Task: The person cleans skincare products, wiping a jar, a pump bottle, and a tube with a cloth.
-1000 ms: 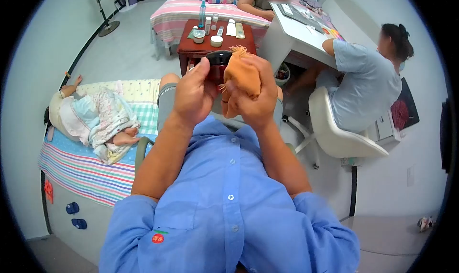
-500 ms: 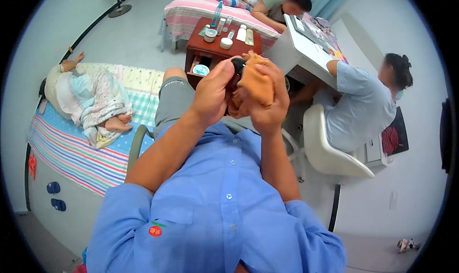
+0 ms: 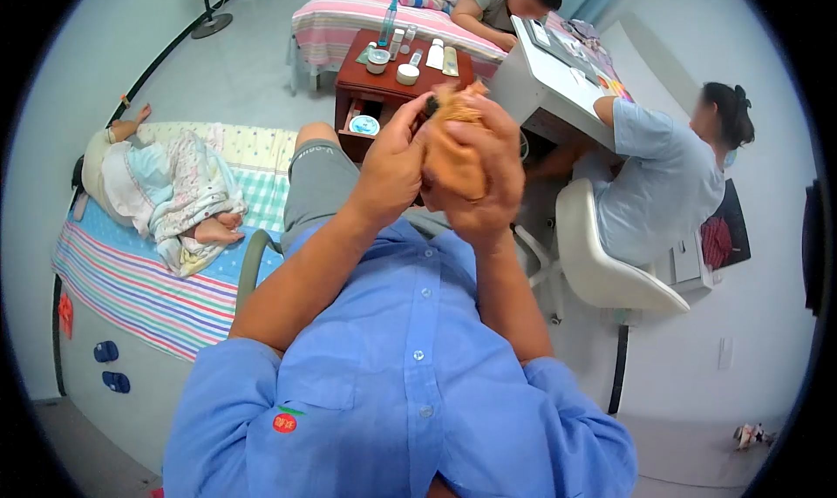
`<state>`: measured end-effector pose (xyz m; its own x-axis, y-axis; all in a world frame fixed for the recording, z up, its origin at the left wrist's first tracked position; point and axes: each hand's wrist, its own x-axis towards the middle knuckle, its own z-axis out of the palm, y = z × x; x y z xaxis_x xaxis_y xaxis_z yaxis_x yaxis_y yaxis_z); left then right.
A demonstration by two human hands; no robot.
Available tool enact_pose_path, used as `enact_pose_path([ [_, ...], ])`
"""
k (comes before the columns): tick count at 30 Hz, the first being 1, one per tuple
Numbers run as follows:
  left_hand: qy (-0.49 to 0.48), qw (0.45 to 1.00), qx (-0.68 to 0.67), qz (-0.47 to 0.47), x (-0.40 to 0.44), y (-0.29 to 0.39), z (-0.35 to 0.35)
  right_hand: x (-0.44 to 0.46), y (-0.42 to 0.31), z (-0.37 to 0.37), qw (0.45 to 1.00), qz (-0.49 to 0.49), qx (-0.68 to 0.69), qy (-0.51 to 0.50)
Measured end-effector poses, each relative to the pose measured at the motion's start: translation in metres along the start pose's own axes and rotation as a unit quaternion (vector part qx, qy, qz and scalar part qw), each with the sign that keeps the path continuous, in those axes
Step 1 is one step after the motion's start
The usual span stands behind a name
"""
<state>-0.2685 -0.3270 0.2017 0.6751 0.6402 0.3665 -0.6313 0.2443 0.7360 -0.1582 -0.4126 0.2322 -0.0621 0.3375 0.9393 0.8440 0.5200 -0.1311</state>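
Observation:
In front of my chest, both hands are raised close together. My right hand [image 3: 495, 171] is wrapped round a bunched orange cloth [image 3: 455, 160], slightly blurred by motion. My left hand [image 3: 388, 162] is closed on a small dark object [image 3: 431, 106]; only its black upper end shows between the thumb and the cloth. The cloth presses against that object and covers most of it, so its kind cannot be made out.
A red-brown nightstand [image 3: 366, 78] with bottles, jars and a partly open drawer stands ahead. One person sits on a white chair [image 3: 580, 245] by the white desk [image 3: 545, 75]; another leans over the bed [image 3: 327, 19]. A third person lies on a floor mat [image 3: 131, 284] to the left.
My right hand has turned and shifted with the cloth, which now covers more of the dark object. My left hand keeps its grip. The whole view has shifted slightly.

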Motion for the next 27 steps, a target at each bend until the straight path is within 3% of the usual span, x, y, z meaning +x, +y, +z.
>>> enact_pose_path([
  [2,-0.010,1.000,-0.014,0.019,0.001,-0.002,0.005,0.000,-0.003,0.005,1.000,-0.008,-0.013,-0.001],
  [5,0.016,0.999,-0.020,0.026,-0.001,0.003,0.005,0.000,-0.003,0.004,0.995,0.060,0.049,0.063],
  [6,0.016,0.999,-0.020,0.025,0.000,0.003,0.000,0.000,-0.004,0.001,0.973,0.158,0.138,0.097],
  [8,-0.008,0.999,-0.040,-0.034,0.001,0.002,-0.006,-0.002,-0.005,-0.007,0.873,0.343,0.308,0.160],
  [9,-0.005,0.998,-0.049,-0.028,0.000,0.002,-0.003,-0.005,0.001,-0.007,0.844,0.358,0.365,0.162],
  [10,-0.007,0.998,-0.048,-0.028,0.002,-0.001,-0.003,-0.009,0.003,-0.005,0.844,0.357,0.365,0.163],
  [12,-0.032,0.989,-0.132,-0.051,0.003,-0.006,-0.004,-0.013,0.000,0.002,0.920,0.301,0.223,0.115],
  [13,-0.003,0.987,-0.148,-0.066,0.000,-0.003,0.001,-0.010,-0.001,0.004,0.972,0.190,0.115,0.077],
  [14,-0.003,0.987,-0.147,-0.067,0.001,-0.003,0.000,-0.007,-0.002,0.004,0.972,0.191,0.116,0.078],
  [16,0.038,0.991,-0.116,-0.046,0.002,-0.003,-0.001,-0.002,-0.003,0.002,0.997,0.057,0.044,0.000],
  [18,0.007,0.995,-0.096,-0.030,-0.001,0.000,0.001,-0.005,-0.001,0.001,0.998,0.059,0.032,0.004],
  [20,0.017,1.000,0.023,0.012,-0.002,-0.001,0.005,-0.015,0.006,0.003,0.954,0.246,0.151,0.084],
  [21,0.022,0.990,0.115,0.078,-0.001,-0.005,0.006,-0.015,0.008,0.003,0.954,0.245,0.152,0.084],
  [22,0.023,0.990,0.116,0.078,0.000,-0.009,0.002,-0.016,0.011,0.002,0.914,0.301,0.252,0.102],
  [24,0.031,0.889,0.372,0.266,0.002,-0.015,-0.004,-0.015,0.013,0.000,0.794,0.399,0.439,0.136],
  [27,0.045,0.924,0.307,0.224,0.005,-0.012,-0.002,-0.010,0.003,0.001,0.805,0.389,0.432,0.120],
])
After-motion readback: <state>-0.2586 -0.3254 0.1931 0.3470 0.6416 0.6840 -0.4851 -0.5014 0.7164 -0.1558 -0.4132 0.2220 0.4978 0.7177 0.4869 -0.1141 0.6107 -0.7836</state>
